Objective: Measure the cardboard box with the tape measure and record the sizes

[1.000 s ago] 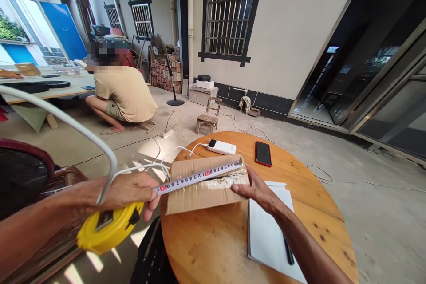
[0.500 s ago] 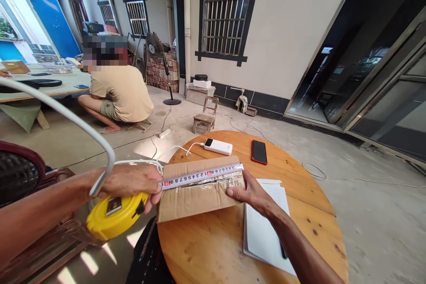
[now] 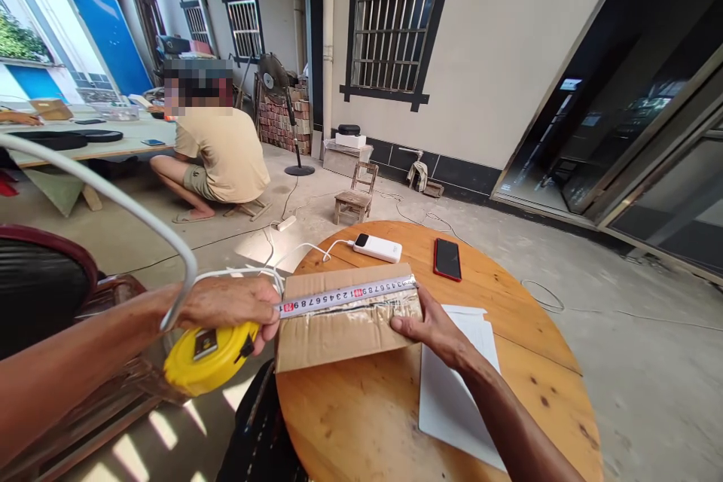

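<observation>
A brown cardboard box (image 3: 339, 343), sealed with clear tape along its top, is held over the near left part of a round wooden table (image 3: 350, 429). My left hand (image 3: 240, 305) is closed on a yellow tape measure (image 3: 212, 358) at the box's left end, with thumb and fingers pinching the blade. Across the top of the box runs the white measuring blade (image 3: 333, 299), its red 20 mark close to my left fingertips. My right hand (image 3: 432, 325) grips the box's right end, thumb on top, beside the blade's tip; its other fingers are mostly hidden.
White paper (image 3: 457, 392) lies under my right forearm. Farther back on the table are a white power bank (image 3: 378, 248) with a cable and a red-edged phone (image 3: 447, 259). A white cable (image 3: 113, 184) loops over my left wrist. A person (image 3: 223, 154) squats at another table.
The whole view has shifted slightly, so things appear a little farther right. Both hands keep their hold on the tape measure and box, and the blade stays stretched across it.
</observation>
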A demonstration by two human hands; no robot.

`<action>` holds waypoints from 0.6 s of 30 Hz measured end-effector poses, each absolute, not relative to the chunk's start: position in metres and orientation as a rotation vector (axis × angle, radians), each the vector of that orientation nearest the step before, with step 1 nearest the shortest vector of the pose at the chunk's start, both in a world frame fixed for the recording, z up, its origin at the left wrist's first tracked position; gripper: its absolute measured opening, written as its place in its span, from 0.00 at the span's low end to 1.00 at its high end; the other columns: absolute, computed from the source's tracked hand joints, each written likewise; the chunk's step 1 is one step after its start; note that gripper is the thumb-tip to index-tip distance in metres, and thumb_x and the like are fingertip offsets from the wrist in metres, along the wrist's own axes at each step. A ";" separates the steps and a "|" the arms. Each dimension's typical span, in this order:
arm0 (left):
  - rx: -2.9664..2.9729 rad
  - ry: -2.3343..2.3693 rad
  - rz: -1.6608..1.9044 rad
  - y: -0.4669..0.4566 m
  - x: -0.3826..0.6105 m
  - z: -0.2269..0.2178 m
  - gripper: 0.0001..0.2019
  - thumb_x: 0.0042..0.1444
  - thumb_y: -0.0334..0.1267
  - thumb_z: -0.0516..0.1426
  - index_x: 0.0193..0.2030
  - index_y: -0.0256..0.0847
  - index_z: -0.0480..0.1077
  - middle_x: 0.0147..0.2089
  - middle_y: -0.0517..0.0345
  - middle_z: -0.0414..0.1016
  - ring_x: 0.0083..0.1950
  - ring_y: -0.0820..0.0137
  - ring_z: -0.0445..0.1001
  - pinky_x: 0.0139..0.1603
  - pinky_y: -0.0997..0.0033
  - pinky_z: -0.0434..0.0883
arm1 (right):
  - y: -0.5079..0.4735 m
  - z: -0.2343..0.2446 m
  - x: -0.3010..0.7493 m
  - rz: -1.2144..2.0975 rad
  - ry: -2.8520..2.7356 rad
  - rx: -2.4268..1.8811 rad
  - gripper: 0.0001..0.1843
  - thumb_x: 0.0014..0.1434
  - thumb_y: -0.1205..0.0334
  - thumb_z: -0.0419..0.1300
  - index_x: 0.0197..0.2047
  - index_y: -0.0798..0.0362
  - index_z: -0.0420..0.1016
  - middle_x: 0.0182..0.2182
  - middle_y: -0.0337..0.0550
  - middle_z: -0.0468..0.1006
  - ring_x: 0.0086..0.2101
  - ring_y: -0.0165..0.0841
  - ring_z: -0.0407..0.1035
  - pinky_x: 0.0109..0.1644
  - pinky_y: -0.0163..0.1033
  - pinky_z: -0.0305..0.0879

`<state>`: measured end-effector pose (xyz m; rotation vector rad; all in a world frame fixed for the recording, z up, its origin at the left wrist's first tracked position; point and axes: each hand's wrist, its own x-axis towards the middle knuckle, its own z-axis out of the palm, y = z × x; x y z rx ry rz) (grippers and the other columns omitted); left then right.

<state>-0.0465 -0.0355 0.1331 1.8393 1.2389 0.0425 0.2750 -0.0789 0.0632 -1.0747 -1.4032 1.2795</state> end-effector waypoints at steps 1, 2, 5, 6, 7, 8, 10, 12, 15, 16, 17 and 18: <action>1.778 1.192 -0.092 -0.022 -0.040 0.138 0.12 0.55 0.39 0.54 0.31 0.33 0.74 0.26 0.58 0.75 0.29 0.66 0.73 0.28 0.72 0.67 | -0.079 0.063 0.275 1.280 -1.403 -1.079 0.35 0.50 0.51 0.67 0.59 0.46 0.60 0.54 0.43 0.71 0.55 0.43 0.63 0.60 0.50 0.56; 1.747 1.182 -0.110 -0.012 -0.036 0.140 0.11 0.54 0.38 0.53 0.29 0.35 0.73 0.24 0.58 0.75 0.28 0.68 0.72 0.28 0.74 0.66 | -0.079 0.063 0.275 1.281 -1.403 -1.081 0.35 0.50 0.52 0.67 0.59 0.46 0.60 0.54 0.43 0.71 0.55 0.43 0.63 0.61 0.50 0.56; 1.729 1.093 -0.155 0.002 -0.033 0.141 0.11 0.52 0.39 0.53 0.25 0.38 0.71 0.23 0.56 0.75 0.25 0.70 0.69 0.27 0.73 0.63 | -0.079 0.063 0.275 1.277 -1.402 -1.076 0.36 0.50 0.52 0.67 0.59 0.46 0.59 0.53 0.44 0.71 0.54 0.42 0.65 0.60 0.50 0.57; 1.738 1.056 -0.166 0.003 -0.035 0.140 0.11 0.52 0.40 0.53 0.24 0.38 0.71 0.23 0.56 0.75 0.25 0.70 0.68 0.28 0.72 0.62 | -0.079 0.063 0.275 1.277 -1.404 -1.073 0.36 0.50 0.52 0.67 0.60 0.46 0.59 0.53 0.44 0.71 0.53 0.42 0.65 0.60 0.50 0.57; 1.747 1.024 -0.175 0.003 -0.037 0.139 0.12 0.52 0.41 0.53 0.24 0.38 0.71 0.24 0.55 0.75 0.24 0.70 0.67 0.28 0.72 0.62 | -0.079 0.063 0.275 1.278 -1.406 -1.069 0.36 0.50 0.52 0.67 0.60 0.46 0.59 0.53 0.44 0.71 0.53 0.42 0.65 0.60 0.50 0.57; 1.752 1.000 -0.181 0.003 -0.038 0.139 0.12 0.51 0.42 0.53 0.24 0.39 0.71 0.24 0.55 0.74 0.24 0.70 0.67 0.28 0.71 0.62 | -0.079 0.063 0.274 1.279 -1.409 -1.064 0.36 0.50 0.52 0.67 0.59 0.46 0.59 0.53 0.44 0.71 0.53 0.42 0.65 0.60 0.50 0.57; 1.750 0.975 -0.183 0.003 -0.040 0.139 0.12 0.51 0.43 0.53 0.24 0.39 0.70 0.24 0.55 0.74 0.24 0.70 0.66 0.28 0.71 0.61 | -0.079 0.063 0.274 1.281 -1.413 -1.053 0.35 0.50 0.51 0.67 0.59 0.46 0.60 0.54 0.44 0.71 0.54 0.43 0.64 0.60 0.50 0.57; 1.747 0.982 -0.177 0.003 -0.039 0.141 0.12 0.50 0.43 0.53 0.24 0.39 0.70 0.23 0.56 0.74 0.24 0.70 0.66 0.27 0.72 0.61 | -0.079 0.062 0.274 1.281 -1.413 -1.048 0.35 0.50 0.51 0.67 0.58 0.47 0.61 0.54 0.45 0.70 0.54 0.43 0.64 0.60 0.50 0.57; 1.755 1.001 -0.160 0.003 -0.037 0.143 0.11 0.51 0.42 0.53 0.25 0.40 0.71 0.24 0.57 0.74 0.25 0.70 0.67 0.28 0.74 0.62 | -0.078 0.061 0.275 1.282 -1.406 -1.078 0.35 0.50 0.52 0.67 0.59 0.47 0.60 0.55 0.45 0.70 0.55 0.43 0.63 0.60 0.49 0.57; 1.774 0.992 -0.156 0.004 -0.038 0.143 0.11 0.51 0.41 0.52 0.25 0.40 0.71 0.24 0.57 0.74 0.26 0.69 0.67 0.29 0.74 0.63 | -0.078 0.060 0.275 1.280 -1.404 -1.093 0.36 0.50 0.52 0.67 0.59 0.47 0.60 0.55 0.45 0.70 0.55 0.43 0.63 0.59 0.49 0.58; 1.807 0.977 -0.153 0.005 -0.039 0.142 0.11 0.52 0.41 0.52 0.25 0.40 0.71 0.25 0.57 0.74 0.27 0.69 0.68 0.30 0.74 0.63 | -0.078 0.060 0.276 1.278 -1.403 -1.105 0.36 0.50 0.52 0.67 0.59 0.48 0.59 0.55 0.45 0.70 0.55 0.43 0.64 0.59 0.49 0.58; 1.851 0.963 -0.153 0.005 -0.040 0.140 0.12 0.52 0.42 0.52 0.25 0.40 0.71 0.26 0.57 0.74 0.27 0.69 0.67 0.30 0.74 0.62 | -0.078 0.060 0.276 1.277 -1.403 -1.110 0.36 0.50 0.53 0.67 0.59 0.48 0.59 0.55 0.45 0.70 0.54 0.43 0.64 0.59 0.49 0.58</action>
